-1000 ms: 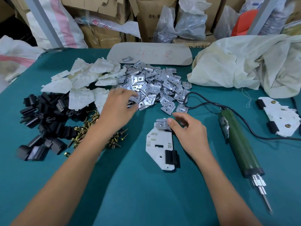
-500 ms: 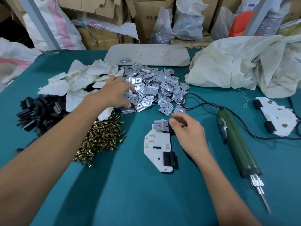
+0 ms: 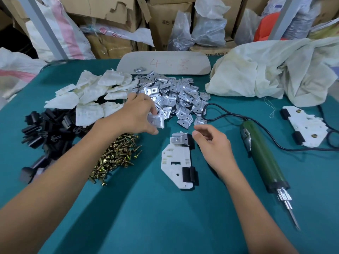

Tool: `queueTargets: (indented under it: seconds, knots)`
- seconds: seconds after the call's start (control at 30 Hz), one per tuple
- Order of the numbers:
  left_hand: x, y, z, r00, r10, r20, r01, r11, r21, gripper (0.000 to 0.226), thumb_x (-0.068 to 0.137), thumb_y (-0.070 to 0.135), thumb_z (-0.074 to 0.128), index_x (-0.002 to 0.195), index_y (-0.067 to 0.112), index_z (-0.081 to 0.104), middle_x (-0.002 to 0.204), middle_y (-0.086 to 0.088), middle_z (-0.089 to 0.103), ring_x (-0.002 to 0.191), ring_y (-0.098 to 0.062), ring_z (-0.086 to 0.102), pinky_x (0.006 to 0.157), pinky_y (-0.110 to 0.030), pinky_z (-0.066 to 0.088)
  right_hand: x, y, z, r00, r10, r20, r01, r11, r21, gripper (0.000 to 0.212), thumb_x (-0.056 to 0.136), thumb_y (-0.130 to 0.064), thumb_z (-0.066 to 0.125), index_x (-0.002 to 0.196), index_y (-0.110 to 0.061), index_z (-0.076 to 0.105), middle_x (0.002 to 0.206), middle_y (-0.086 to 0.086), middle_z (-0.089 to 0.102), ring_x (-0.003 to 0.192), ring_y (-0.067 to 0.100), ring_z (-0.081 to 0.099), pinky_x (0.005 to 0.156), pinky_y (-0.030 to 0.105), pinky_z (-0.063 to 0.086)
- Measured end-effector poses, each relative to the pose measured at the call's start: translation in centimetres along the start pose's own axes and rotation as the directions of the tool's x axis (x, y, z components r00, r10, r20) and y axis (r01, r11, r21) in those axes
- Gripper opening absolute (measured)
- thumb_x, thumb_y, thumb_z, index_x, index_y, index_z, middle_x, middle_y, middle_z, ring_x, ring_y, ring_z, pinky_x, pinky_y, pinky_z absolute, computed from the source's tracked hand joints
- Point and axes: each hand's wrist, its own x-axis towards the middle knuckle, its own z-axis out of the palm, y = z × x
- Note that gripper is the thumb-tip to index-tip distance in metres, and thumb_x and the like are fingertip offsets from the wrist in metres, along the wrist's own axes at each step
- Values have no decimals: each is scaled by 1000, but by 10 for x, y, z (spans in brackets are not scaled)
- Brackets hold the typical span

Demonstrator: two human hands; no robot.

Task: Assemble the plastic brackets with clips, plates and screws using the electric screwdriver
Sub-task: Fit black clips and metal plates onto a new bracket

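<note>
A white plastic bracket (image 3: 174, 162) lies flat in the middle of the table, with a black clip (image 3: 189, 174) on its near right side and a metal plate (image 3: 178, 139) on its far end. My left hand (image 3: 139, 115) pinches another metal plate (image 3: 157, 121) at the near edge of the plate pile (image 3: 174, 96). Just right of the bracket's far end hovers my right hand (image 3: 213, 145), fingers loosely curled and holding nothing. The green electric screwdriver (image 3: 262, 154) lies to the right, bit pointing toward me.
Brass screws (image 3: 115, 156) are heaped left of the bracket, black clips (image 3: 45, 131) further left, white brackets (image 3: 91, 94) behind them. An assembled bracket (image 3: 306, 127) lies at far right. A crumpled cloth (image 3: 275, 70) and a beige board (image 3: 165, 64) sit at the back. The screwdriver cord (image 3: 222, 116) loops near the plates.
My left hand reached from the screws into the plate pile and has drawn back toward the bracket with one plate. My right hand lifted slightly off the plate on the bracket.
</note>
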Motion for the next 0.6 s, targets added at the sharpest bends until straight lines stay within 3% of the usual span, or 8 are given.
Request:
queueTargets:
  seconds: [0.1, 0.17, 0.23, 0.3, 0.37, 0.47, 0.6]
  knots:
    - [-48, 28, 13, 984, 128, 128, -114, 987, -110, 49, 63, 59, 85, 94, 41, 52, 130, 18, 34, 128, -2, 17, 103, -19, 17, -12, 1, -6, 1000, 7, 26, -7, 1000, -5, 11, 97, -27, 67, 105, -33, 72, 98, -22, 73, 90, -3, 64, 80, 9, 47]
    - [-69, 42, 24, 962, 204, 182, -182, 975, -128, 48, 64, 60, 84, 92, 42, 50, 131, 18, 35, 126, -2, 20, 100, -15, 24, -24, 3, -12, 999, 28, 38, -28, 1000, -4, 11, 97, -27, 67, 104, -31, 74, 92, -17, 74, 82, 4, 67, 80, 23, 55]
    - [-78, 50, 32, 954, 233, 190, -213, 970, -121, 49, 66, 59, 84, 96, 39, 50, 132, 17, 36, 127, -4, 21, 101, -19, 25, -39, 4, -18, 995, 76, 70, -78, 996, 31, 12, 97, -25, 65, 97, -33, 74, 81, -9, 73, 66, 12, 68, 69, 34, 60]
    - [-80, 54, 39, 955, 241, 174, -225, 968, -107, 51, 68, 57, 84, 99, 34, 51, 135, 15, 37, 127, -5, 21, 99, -17, 23, -53, 4, -23, 986, 122, 111, -130, 989, 64, 20, 99, -22, 62, 89, -36, 74, 74, -2, 71, 54, 14, 64, 55, 31, 58]
    - [-81, 57, 43, 956, 245, 158, -232, 968, -97, 52, 68, 56, 84, 100, 33, 51, 136, 13, 39, 126, -7, 22, 98, -17, 24, -64, 5, -26, 975, 161, 151, -170, 984, 49, 23, 100, -20, 60, 86, -33, 74, 71, -2, 70, 51, 14, 62, 50, 26, 54]
    - [-81, 63, 45, 952, 261, 158, -251, 965, -78, 54, 67, 60, 83, 101, 33, 52, 133, 11, 43, 123, -9, 26, 101, -21, 28, -75, 8, -25, 955, 197, 220, -198, 980, -18, 22, 100, -18, 57, 89, -29, 73, 72, -3, 71, 52, 15, 65, 51, 26, 56]
    - [-81, 69, 48, 952, 268, 148, -260, 963, -71, 56, 67, 65, 81, 100, 32, 50, 129, 11, 45, 120, -9, 29, 97, -22, 31, -80, 9, -22, 949, 212, 232, -222, 975, 16, 17, 98, -15, 60, 95, -27, 72, 74, 5, 69, 57, 16, 69, 59, 33, 60]
